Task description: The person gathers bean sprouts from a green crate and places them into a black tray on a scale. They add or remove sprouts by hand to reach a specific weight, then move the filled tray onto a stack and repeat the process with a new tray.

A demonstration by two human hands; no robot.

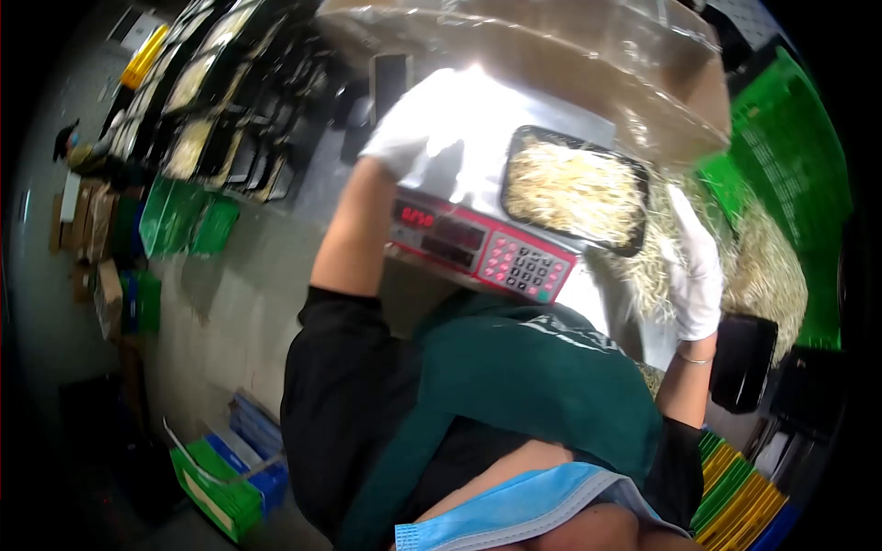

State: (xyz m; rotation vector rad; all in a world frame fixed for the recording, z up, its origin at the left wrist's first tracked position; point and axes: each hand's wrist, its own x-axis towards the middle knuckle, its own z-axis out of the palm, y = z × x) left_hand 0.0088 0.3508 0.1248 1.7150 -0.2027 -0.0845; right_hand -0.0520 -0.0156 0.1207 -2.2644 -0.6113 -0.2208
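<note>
A black tray (641, 241) heaped with pale bean sprouts (574, 188) lies on the right side of the weighing scale's metal plate (473, 170). The scale's red front panel (482, 248) has a keypad and a lit display. My left hand (413, 124), in a white glove, is over the plate's left side, apart from the tray; glare hides its fingers. To the right of the tray is my right hand (695, 266), also gloved in white, fingers stretched and apart, by loose sprouts (643, 285). I see nothing held in it.
More sprouts (767, 271) are heaped at the right by a green crate (790, 138). A plastic-lined carton (551, 55) stands behind the scale. A black empty tray (742, 363) lies at lower right. Filled trays (193, 83) are stacked at upper left; a person (87, 156) is beyond.
</note>
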